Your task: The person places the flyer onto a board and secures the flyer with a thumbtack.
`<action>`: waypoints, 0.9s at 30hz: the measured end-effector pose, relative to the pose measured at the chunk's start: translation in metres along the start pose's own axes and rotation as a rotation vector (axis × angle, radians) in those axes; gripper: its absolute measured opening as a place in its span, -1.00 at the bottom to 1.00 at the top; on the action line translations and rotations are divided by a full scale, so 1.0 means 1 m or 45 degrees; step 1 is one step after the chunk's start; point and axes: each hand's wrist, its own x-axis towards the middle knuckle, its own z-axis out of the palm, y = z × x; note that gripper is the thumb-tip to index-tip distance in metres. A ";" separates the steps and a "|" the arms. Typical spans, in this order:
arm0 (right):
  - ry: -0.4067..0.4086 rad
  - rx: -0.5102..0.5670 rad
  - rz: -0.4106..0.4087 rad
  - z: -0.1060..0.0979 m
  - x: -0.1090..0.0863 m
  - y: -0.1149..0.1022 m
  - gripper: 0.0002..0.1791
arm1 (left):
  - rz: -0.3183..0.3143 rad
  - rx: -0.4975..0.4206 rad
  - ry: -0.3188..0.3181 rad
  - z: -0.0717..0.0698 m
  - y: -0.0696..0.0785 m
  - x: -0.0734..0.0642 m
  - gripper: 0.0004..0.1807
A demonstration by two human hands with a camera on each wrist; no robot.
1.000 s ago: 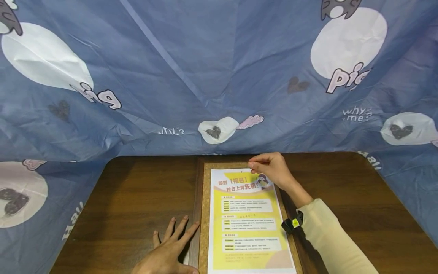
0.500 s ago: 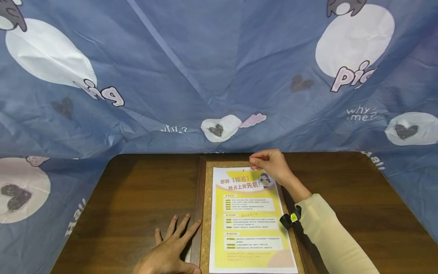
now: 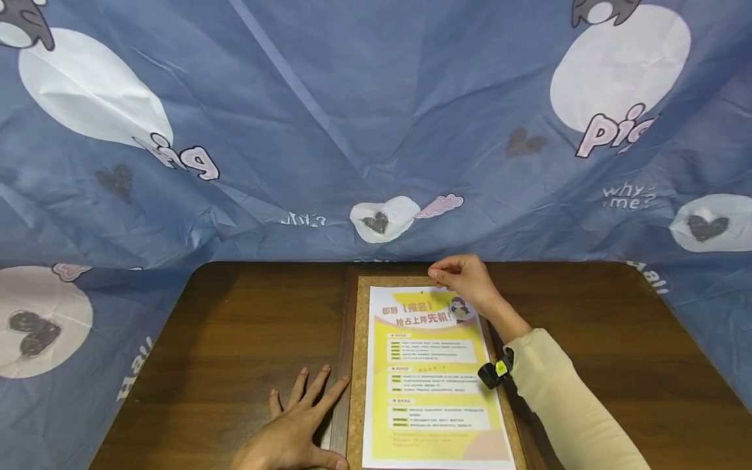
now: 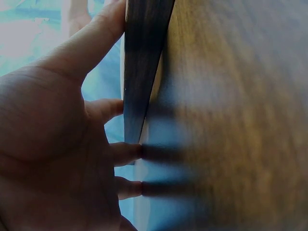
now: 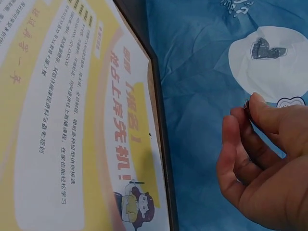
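A yellow-and-white printed poster (image 3: 437, 365) lies on a framed cork board (image 3: 356, 391) on the table. Near its top edge is a small dark mark (image 5: 150, 134). My right hand (image 3: 469, 282) is raised over the board's top edge. Its thumb and forefinger pinch a small dark shiny thumbtack-like piece (image 5: 247, 106), mostly hidden by the fingertips and apart from the poster. At the board's left side, my left hand (image 3: 288, 431) has its fingers spread. In the left wrist view, its thumb touches the dark wooden frame (image 4: 144, 57).
The dark wooden table (image 3: 252, 326) extends on both sides of the board. Behind its far edge hangs a blue printed cloth (image 3: 305, 163). A black band with a yellow-green patch (image 3: 496, 370) is worn on the right wrist.
The head view has shifted slightly, so the board appears a little further right. Relative to the poster, my right fingertips have drifted slightly left, towards the dark mark. My left hand stays by the frame.
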 end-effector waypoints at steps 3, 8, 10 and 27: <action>0.022 -0.044 0.010 0.001 0.000 0.002 -0.80 | 0.002 -0.005 0.007 0.000 0.000 0.000 0.29; 0.050 -0.084 0.013 0.005 0.002 0.006 -0.80 | 0.007 0.009 0.008 0.000 0.000 0.001 0.29; 0.058 -0.101 0.014 0.007 0.003 0.007 -0.81 | 0.009 0.014 0.010 0.000 -0.001 0.000 0.29; 0.066 -0.264 0.149 0.023 0.012 0.020 -0.80 | 0.010 -0.019 -0.007 0.000 -0.003 -0.001 0.26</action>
